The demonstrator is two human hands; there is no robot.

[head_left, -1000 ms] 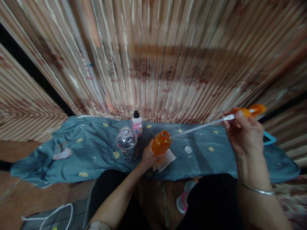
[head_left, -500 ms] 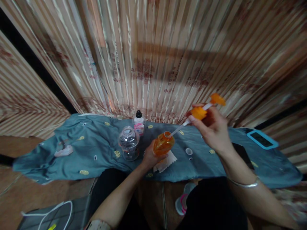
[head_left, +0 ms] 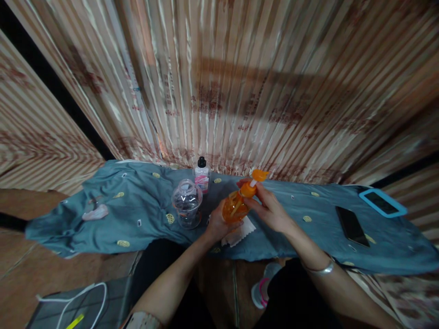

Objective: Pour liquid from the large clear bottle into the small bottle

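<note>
An orange translucent bottle (head_left: pixel 234 209) is held over the front of the cloth by my left hand (head_left: pixel 219 223), whose fingers wrap round its body. The bottle tilts slightly to the right. My right hand (head_left: pixel 267 208) is closed on the collar of an orange pump top (head_left: pixel 247 188), which sits at the bottle's mouth with its tube inside. The pump's spout (head_left: pixel 259 175) stands up above the fingers. Under the hands lies a pale paper tissue (head_left: pixel 240 233), partly hidden. Left of the bottle stands a clear plastic cup with a domed lid (head_left: pixel 187 205).
A small clear bottle with a black cap (head_left: pixel 201 176) stands at the back. To the right lie a black phone (head_left: pixel 351 225) and a blue-framed tablet (head_left: pixel 383 203). A crumpled whitish piece (head_left: pixel 96 212) rests at the left of the blue-green cloth (head_left: pixel 144 210). Striped curtain (head_left: pixel 219 82) hangs behind.
My right hand has come down and left with the pump, and its tube has gone into the orange bottle. My left hand still holds the bottle. The phone is now fully visible.
</note>
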